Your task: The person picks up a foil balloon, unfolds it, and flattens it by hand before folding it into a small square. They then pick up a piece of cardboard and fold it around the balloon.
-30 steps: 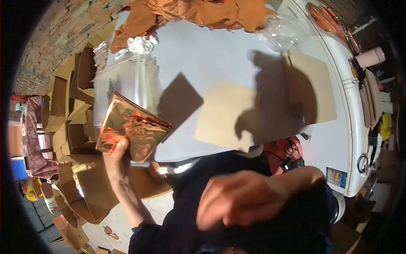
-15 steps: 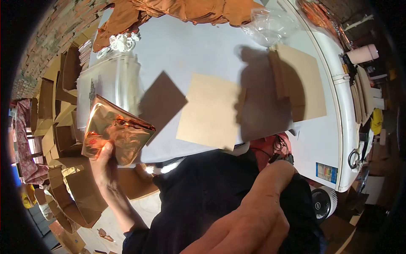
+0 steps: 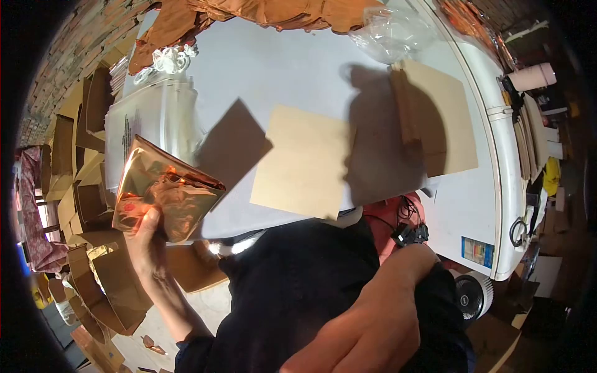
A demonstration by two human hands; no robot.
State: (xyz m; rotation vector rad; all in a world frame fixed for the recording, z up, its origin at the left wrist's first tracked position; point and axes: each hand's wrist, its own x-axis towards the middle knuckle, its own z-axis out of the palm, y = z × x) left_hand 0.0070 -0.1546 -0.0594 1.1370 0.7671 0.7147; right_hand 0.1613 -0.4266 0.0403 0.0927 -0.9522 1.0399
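My left hand [image 3: 147,239] grips a folded packet of shiny copper-coloured foil [image 3: 165,193] by its lower edge, thumb on top, above the table's left front edge. Close to the camera at the bottom, my right hand [image 3: 367,332] is seen from its back, near my dark clothing; its fingertips are out of sight. A square beige sheet [image 3: 301,161] lies on the pale table [image 3: 280,68]. To its right is a stack of beige card [image 3: 451,118], partly in shadow. Clear plastic bags [image 3: 152,118] are piled behind the foil packet.
Copper foil [image 3: 292,12] covers the table's back edge, beside crumpled clear plastic [image 3: 395,34]. White cord [image 3: 171,60] sits at the back left. Cardboard boxes [image 3: 115,283] stand at left. Black cables [image 3: 409,230] and a fan [image 3: 474,297] are on the right.
The foil packet and my left hand have shifted slightly left. My right hand has moved slightly right and down. The view has shifted a little, and the cable plugs show more.
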